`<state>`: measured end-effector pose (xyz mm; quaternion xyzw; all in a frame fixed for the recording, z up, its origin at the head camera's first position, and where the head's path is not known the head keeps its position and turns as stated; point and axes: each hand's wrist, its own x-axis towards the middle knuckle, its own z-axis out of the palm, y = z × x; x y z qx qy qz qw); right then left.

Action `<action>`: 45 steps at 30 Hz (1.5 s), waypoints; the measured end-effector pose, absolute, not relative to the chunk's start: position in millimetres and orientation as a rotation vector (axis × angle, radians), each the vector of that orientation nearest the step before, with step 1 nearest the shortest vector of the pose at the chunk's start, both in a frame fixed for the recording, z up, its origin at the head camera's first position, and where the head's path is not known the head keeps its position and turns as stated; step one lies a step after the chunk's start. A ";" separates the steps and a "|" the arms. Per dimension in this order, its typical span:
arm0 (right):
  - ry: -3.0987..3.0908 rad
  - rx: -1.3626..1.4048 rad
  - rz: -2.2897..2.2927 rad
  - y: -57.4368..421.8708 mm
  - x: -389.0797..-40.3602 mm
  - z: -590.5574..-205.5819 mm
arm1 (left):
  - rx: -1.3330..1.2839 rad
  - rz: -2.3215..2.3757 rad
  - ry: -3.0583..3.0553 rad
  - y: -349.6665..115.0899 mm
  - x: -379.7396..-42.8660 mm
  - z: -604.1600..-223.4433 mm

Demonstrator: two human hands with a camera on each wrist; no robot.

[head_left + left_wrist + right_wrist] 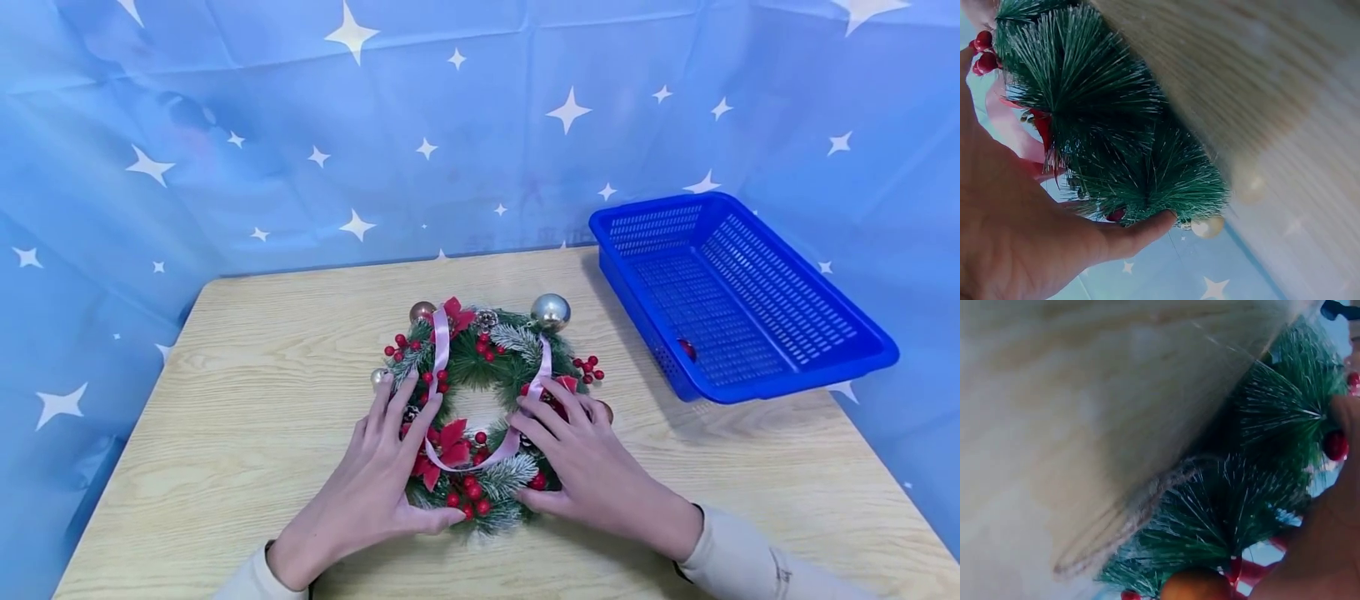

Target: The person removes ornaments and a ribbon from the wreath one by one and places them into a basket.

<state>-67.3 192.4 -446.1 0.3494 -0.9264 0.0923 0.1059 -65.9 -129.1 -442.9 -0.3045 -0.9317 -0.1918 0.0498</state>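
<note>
At the left, the person's left hand (375, 479) rests with fingers spread apart over the side of the wreath (477, 364), its thumb reaching along the near edge. The wreath lies flat at the near middle of the tabletop (225, 417), already carrying red flowers (453, 443), berries (471, 497) and several balls, a silver ball (551, 312) among them. A pink ribbon (441, 343) curves over it in a loose U; no knot shows, so I judge fastening or straightening it unfinished. The right hand (581, 467) lies on the opposite side, fingers likewise apart. Farther right, a blue basket (738, 304) holds one red ball (687, 349); whether that is left to be added, I cannot tell. The surface is pale with a wood grain, and blue cloth (465, 125) printed with white stars hangs around it.
</note>
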 end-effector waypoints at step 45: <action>-2.798 1.037 0.449 217.2 -85.0 -429.3 | -0.940 -0.442 -2.759 -121.9 -63.5 -445.6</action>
